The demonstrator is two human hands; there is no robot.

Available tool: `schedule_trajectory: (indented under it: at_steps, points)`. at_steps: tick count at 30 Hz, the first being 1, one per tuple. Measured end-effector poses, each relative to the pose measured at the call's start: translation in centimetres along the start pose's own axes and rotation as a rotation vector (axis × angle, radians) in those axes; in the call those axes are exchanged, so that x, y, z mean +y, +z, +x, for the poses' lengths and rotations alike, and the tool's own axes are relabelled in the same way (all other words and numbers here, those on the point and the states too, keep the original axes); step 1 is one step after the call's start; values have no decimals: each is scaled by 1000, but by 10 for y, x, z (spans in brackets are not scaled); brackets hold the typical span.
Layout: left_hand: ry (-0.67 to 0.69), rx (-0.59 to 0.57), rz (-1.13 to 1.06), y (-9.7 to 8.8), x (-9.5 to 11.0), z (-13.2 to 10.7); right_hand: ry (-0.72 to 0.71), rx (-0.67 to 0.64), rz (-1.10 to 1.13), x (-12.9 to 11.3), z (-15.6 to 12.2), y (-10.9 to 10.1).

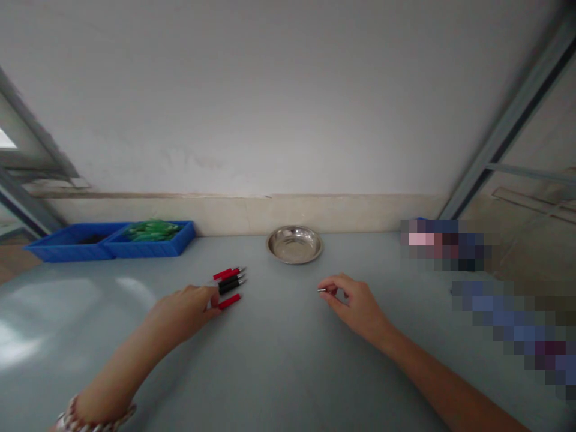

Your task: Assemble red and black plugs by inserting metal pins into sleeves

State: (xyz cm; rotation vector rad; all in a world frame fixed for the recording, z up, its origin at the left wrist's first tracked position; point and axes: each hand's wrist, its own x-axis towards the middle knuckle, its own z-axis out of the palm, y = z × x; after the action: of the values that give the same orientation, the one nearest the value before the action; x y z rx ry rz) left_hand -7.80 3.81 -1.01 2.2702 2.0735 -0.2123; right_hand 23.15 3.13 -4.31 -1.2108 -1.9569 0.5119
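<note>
My left hand point(191, 306) pinches the near end of a red pen barrel point(230, 301) between thumb and fingers, low over the table. Just beyond it lie two black pens point(231, 283) and some red pens point(225, 273), side by side with silver tips toward the right; my fingers partly cover their near ends. On the right, my right hand point(348, 300) is closed in a pinch around a small silver metal piece point(321, 290), whose end sticks out to the left. A round steel dish point(294, 258) stands beyond and between both hands, close to the wall.
Two blue plastic trays point(108, 251) stand at the back left. Green slender parts point(153, 230) fill the right one; small dark items lie in the other. A blurred-out area point(443, 243) covers the right side. A pale wall point(279, 108) closes off the grey table's far edge.
</note>
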Motion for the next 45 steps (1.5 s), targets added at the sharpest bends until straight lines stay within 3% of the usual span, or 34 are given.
schedule_trajectory:
  at_steps: [4,7,10,14,33,45]
  points:
    - [77,123,-41,-8,16,-3,38,-11,88,-1,0,0]
    - [272,226,-211,-12,41,-13,102,-57,201,-6,-1,2]
    - [417,235,-352,-10,67,-24,132,-120,333,-14,-4,4]
    - [483,239,-467,-2,85,-33,132,-178,425,-22,-8,7]
    - [484,280,-506,3,90,-37,96,-156,268,-19,-11,11]
    - [524,336,-458,5,89,-35,-120,-162,125,-16,-11,6]
